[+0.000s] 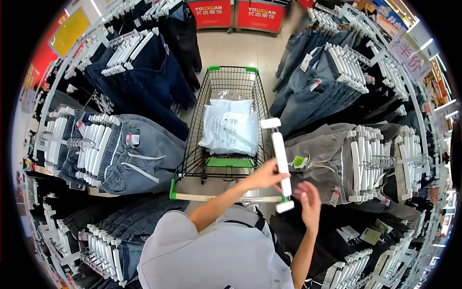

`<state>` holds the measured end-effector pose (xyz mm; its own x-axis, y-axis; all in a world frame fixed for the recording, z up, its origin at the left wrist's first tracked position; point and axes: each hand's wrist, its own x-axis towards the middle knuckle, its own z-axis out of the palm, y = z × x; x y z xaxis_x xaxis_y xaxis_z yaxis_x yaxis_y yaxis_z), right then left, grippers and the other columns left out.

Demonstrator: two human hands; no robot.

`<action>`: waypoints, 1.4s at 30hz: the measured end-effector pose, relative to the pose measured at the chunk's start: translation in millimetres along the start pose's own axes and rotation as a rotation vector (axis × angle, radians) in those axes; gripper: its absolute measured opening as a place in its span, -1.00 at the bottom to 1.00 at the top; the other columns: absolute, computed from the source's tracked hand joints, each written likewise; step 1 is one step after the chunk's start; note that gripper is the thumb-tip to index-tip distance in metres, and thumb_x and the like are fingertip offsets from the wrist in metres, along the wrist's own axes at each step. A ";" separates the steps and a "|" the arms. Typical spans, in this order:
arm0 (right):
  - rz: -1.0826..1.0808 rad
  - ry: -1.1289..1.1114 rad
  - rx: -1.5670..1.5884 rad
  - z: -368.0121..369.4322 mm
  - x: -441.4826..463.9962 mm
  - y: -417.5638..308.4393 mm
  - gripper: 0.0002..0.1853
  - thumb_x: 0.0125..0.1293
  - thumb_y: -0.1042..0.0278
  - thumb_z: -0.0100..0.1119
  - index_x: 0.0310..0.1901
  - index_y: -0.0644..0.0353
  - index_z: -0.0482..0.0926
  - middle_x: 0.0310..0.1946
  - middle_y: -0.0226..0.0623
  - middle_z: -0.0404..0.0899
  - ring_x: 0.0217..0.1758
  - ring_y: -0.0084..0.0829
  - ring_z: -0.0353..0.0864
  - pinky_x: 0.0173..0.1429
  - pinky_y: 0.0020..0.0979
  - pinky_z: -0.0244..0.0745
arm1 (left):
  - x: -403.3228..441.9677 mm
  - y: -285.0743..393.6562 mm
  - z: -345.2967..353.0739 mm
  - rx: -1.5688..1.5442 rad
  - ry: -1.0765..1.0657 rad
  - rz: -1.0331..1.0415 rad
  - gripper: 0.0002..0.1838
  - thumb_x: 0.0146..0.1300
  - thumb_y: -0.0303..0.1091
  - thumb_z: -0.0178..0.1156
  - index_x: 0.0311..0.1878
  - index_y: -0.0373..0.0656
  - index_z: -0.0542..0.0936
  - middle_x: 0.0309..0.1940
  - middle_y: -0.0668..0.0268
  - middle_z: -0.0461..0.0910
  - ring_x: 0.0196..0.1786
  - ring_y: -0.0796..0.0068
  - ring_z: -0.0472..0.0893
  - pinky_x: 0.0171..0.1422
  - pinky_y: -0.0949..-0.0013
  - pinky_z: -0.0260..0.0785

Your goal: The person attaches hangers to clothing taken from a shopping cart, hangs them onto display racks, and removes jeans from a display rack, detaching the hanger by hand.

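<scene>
My left hand (267, 175) is closed around a white clip hanger (278, 144), gripping it near the middle. The hanger stretches lengthwise over the right side of a shopping cart (263, 101), with a clip block at either end. Beside its lower end is my right hand (309, 198), fingers parted and holding nothing. Inside the black wire cart lie white plastic-wrapped packages (230, 127). The cart's handle (226, 198) runs below my left forearm, in front of my body.
Grey trousers (320, 154) on white hangers are close to my right hand. Blue-grey drawstring trousers (144, 154) hang at left. Racks of jeans (313, 82) and dark trousers (159, 67) line both sides of the aisle. Red sign panels (260, 15) stand at the far end.
</scene>
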<state>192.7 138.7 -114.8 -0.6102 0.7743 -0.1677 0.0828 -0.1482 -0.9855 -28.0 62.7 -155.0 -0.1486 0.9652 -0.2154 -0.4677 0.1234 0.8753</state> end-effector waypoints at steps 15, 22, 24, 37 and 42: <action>0.325 0.122 -0.476 25.2 18.6 -7.0 -0.67 0.39 0.16 0.45 -0.30 0.29 0.63 -0.62 -0.44 0.57 -0.58 -0.65 0.56 -0.48 -0.47 0.42 | 1.1 -3.4 -91.4 -0.122 0.234 -0.067 -0.76 0.59 -0.23 0.17 0.06 -0.23 0.56 -0.17 0.17 0.72 -0.22 0.39 0.74 -0.16 0.30 0.71; 0.079 0.548 -0.950 -97.5 55.6 -43.0 -0.50 0.36 -0.08 0.42 -0.30 0.31 0.64 -0.64 -0.09 0.57 -0.57 -0.16 0.64 -0.38 -0.20 0.46 | -21.8 -6.6 -190.5 0.127 0.432 -0.074 -0.78 0.56 -0.28 0.22 0.02 -0.26 0.59 -0.18 0.21 0.73 -0.23 0.48 0.69 -0.13 0.39 0.61; -0.043 0.604 -1.088 -124.3 65.6 -46.6 -0.49 0.36 -0.12 0.40 -0.28 0.32 0.68 -0.62 -0.11 0.62 -0.56 -0.20 0.68 -0.35 -0.19 0.50 | -35.7 -10.9 -208.2 0.142 0.450 -0.081 -0.81 0.57 -0.28 0.21 -0.02 -0.24 0.59 -0.21 0.23 0.72 -0.24 0.52 0.68 -0.13 0.41 0.59; 0.064 0.607 -1.338 -160.6 96.4 -31.0 -0.42 0.40 -0.19 0.30 -0.22 0.34 0.66 -0.61 -0.03 0.64 -0.49 -0.07 0.74 -0.21 -0.13 0.62 | -80.9 -20.8 -208.3 0.073 0.532 -0.108 -0.82 0.58 -0.28 0.20 -0.03 -0.22 0.59 -0.20 0.26 0.72 -0.23 0.52 0.69 -0.14 0.43 0.58; 0.141 0.485 -1.023 -165.6 97.0 -53.5 -0.41 0.44 -0.18 0.26 -0.18 0.39 0.64 -0.48 0.01 0.70 -0.54 -0.14 0.74 -0.28 -0.16 0.61 | -81.3 -14.5 -203.4 0.080 0.525 -0.102 -0.83 0.57 -0.30 0.21 -0.02 -0.22 0.59 -0.19 0.25 0.72 -0.22 0.52 0.69 -0.14 0.43 0.59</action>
<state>259.5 323.6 -82.7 -0.1945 0.9795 -0.0524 0.8654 0.1462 -0.4793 -186.5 -64.5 -238.3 -0.5308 0.7046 -0.4709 -0.4381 0.2475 0.8642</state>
